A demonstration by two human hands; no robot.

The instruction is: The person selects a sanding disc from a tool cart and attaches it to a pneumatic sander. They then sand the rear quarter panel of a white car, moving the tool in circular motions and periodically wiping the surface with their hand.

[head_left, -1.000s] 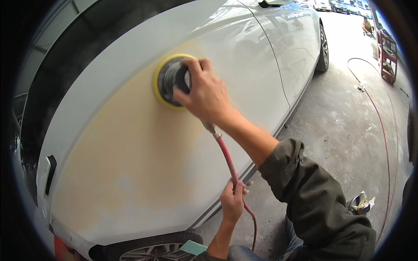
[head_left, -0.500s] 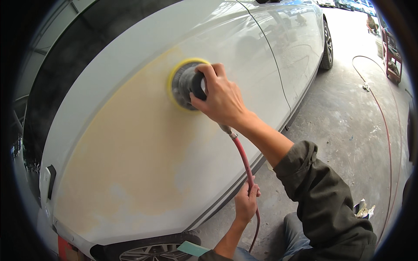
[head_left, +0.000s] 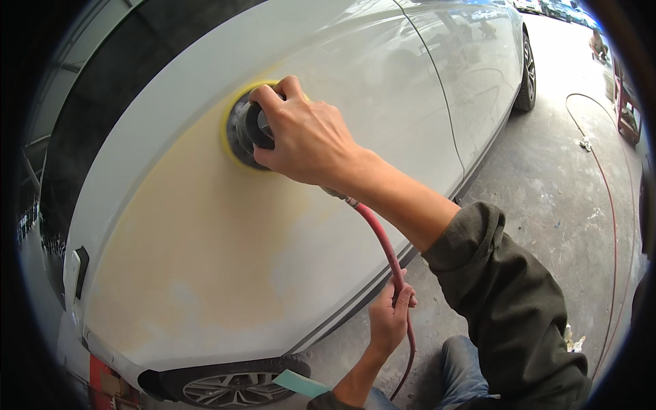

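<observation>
My right hand [head_left: 307, 133] grips a round air sander [head_left: 240, 130] from above, its yellow-rimmed pad against a white car door [head_left: 369, 75]. Around the pad, the door's surface is a dull tan patch [head_left: 198, 232] with whitish areas low down. A red air hose [head_left: 376, 229] runs from the sander down to my left hand [head_left: 389, 318], whose fingers are wrapped round it near the car's lower edge. Below that hand the hose hangs toward the floor. A pale green sheet [head_left: 301, 383] lies by my left forearm, in front of the wheel.
A car wheel [head_left: 236, 389] is at the bottom, another [head_left: 527, 72] at the far right. A thin reddish hose [head_left: 610, 205] trails over the concrete floor [head_left: 526, 184]. A red cart [head_left: 627, 113] stands at the right edge, a crouching person [head_left: 598, 46] beyond it. Something red [head_left: 102, 379] stands lower left.
My right hand and the sander have moved left and slightly up across the tan patch. The left hand keeps its hold on the hose. The view has shifted a little.
</observation>
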